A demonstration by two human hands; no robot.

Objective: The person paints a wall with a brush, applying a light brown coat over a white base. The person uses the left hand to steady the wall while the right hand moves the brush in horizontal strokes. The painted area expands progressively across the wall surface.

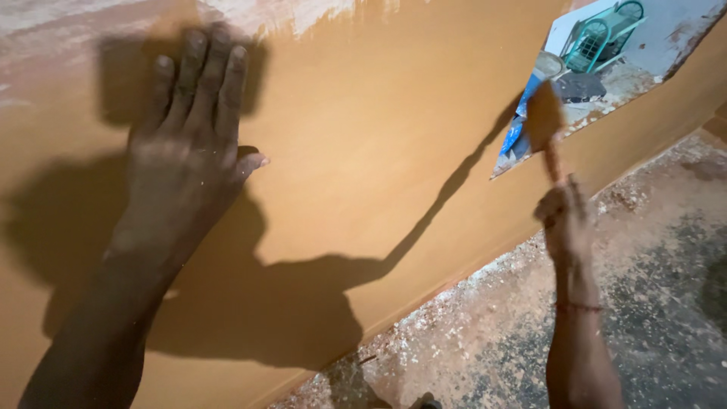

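Observation:
My left hand (189, 144) lies flat, fingers together, pressed on a large orange-brown board (379, 151) that fills most of the view. My right hand (566, 216) grips the handle of a wide flat scraper (544, 117) coated in the same orange-brown paste. The scraper's blade stands up at the edge of a cut-out opening (598, 68) in the board's upper right. A thin red thread circles my right wrist.
The concrete floor (591, 318) below the board's lower edge is covered with wood dust and shavings. Through the cut-out opening I see a teal wire-frame chair (606, 34), a dark object and blue sheeting. Pale patches mark the board's top edge.

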